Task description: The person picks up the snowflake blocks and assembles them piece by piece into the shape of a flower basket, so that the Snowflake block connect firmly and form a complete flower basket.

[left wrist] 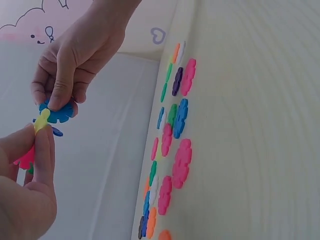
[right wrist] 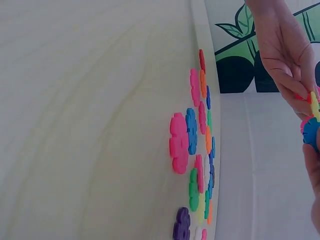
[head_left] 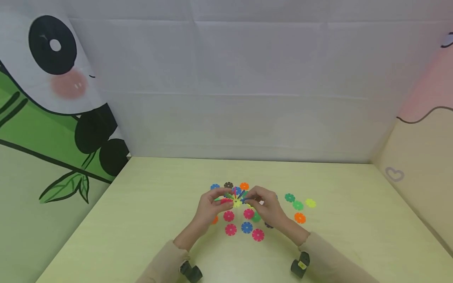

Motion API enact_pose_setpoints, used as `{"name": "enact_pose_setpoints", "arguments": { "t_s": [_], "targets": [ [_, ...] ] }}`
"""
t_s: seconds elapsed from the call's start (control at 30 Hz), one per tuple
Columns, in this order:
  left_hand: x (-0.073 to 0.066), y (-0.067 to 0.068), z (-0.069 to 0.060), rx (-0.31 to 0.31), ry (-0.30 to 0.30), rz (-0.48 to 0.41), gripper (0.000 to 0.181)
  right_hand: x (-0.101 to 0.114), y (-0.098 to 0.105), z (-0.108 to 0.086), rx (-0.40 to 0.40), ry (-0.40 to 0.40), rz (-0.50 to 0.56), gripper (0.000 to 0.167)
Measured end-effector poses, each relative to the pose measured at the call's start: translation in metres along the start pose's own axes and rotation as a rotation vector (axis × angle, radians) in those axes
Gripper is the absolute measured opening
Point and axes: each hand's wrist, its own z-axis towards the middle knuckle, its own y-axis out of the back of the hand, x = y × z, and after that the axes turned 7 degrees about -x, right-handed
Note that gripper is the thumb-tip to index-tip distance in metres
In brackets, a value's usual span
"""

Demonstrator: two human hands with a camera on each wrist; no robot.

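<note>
Above the table, my left hand (head_left: 209,207) pinches a yellow notched disc (head_left: 237,203) that has pink, green and blue discs joined around it. My right hand (head_left: 267,206) pinches a blue disc (left wrist: 59,113) against the yellow disc's edge. In the left wrist view, the yellow disc (left wrist: 43,120) stands on edge between the left fingertips, with a dark blue disc (left wrist: 57,132) beside it. The right wrist view shows the blue disc (right wrist: 311,131) touching the yellow one (right wrist: 314,104). How deeply their notches meet is hard to tell.
Loose discs lie on the table (head_left: 159,220) under and around the hands: pink (head_left: 231,229), blue (head_left: 247,227), orange (head_left: 300,218), green (head_left: 290,197) and yellow (head_left: 310,203). A white cloth wall (head_left: 247,118) rises behind, with printed panels on both sides.
</note>
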Motion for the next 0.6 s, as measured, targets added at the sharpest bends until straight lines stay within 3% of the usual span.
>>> {"name": "enact_pose_setpoints", "arguments": {
  "t_s": [0.3, 0.6],
  "targets": [
    [0.0042, -0.0021, -0.0028, 0.032, -0.001, -0.046, 0.028, -0.0022, 0.0003, -0.0032, -0.033, 0.077, 0.023, 0.029],
    [0.0090, -0.0042, -0.0040, 0.027, 0.014, -0.077, 0.028, -0.0031, 0.0025, -0.0014, 0.013, 0.141, -0.030, 0.031]
  ]
}}
